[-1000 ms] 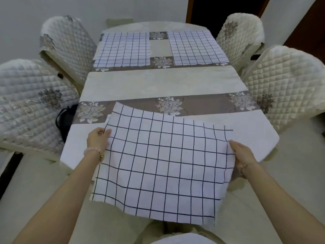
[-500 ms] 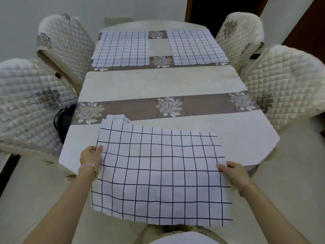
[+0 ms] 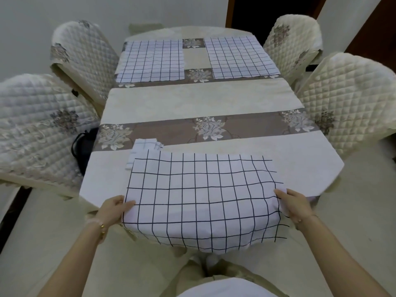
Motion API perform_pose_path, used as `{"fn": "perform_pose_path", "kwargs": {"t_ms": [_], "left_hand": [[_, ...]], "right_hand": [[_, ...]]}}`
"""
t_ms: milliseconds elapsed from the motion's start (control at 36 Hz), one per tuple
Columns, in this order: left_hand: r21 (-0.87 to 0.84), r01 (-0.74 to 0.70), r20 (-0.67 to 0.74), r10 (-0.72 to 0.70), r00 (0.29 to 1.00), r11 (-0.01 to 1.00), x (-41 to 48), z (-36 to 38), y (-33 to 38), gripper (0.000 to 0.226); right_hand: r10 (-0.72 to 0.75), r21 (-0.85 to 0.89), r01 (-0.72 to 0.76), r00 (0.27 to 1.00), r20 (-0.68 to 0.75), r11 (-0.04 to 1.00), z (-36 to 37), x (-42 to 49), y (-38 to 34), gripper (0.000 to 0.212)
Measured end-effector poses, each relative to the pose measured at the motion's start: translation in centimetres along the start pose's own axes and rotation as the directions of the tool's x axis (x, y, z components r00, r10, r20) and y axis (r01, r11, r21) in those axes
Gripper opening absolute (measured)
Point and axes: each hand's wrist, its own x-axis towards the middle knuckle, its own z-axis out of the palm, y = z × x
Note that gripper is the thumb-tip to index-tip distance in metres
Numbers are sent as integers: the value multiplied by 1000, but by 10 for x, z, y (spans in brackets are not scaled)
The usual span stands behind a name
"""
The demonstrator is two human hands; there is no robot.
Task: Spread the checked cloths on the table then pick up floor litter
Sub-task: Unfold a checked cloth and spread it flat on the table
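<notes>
Nearby, the left hand and right hand each pinch a side edge of a checked cloth, which lies at the near edge of the surface and droops over it. Just beyond its far left corner sits a folded stack of cloths. Toward the far edge, a second cloth lies flat on the left and a third cloth on the right.

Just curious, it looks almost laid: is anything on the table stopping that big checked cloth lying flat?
One thing: a small folded pile of white checked cloths lies partly under the far left corner of the white dark-gridded cloth that the left hand and right hand grip. Nothing else visible blocks it.
</notes>
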Motion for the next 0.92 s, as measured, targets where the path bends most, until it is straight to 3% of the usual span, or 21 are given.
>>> {"fn": "perform_pose_path", "kwargs": {"t_ms": [111,222,333,583,694,806,917], "left_hand": [[5,-40,-150,41,988,999,-4,14,3,53],[-53,-130,-246,113,963,990,-18,28,13,24],[-62,-230,-291,203,935,971,-17,29,11,39],[-71,-421,-373,367,852,904,-24,12,44,38],[-244,-449,-348,354,868,860,-19,9,65,26],[-284,-487,-264,421,868,826,-11,21,90,21],[-286,-521,-148,500,853,804,-7,48,116,42]], "right_hand": [[-34,-8,34,999,-3,999,-2,4,3,31],[-57,-53,56,998,-12,997,-5,4,2,27],[-115,-103,114,993,0,988,-9,2,-8,25],[-261,-33,260,965,-19,965,-25,-10,-49,13],[-311,36,317,944,-109,948,-49,-10,-58,17],[-298,148,327,936,-188,933,-81,-19,-52,12],[-272,230,344,917,-293,910,-111,-38,-35,8]]}}
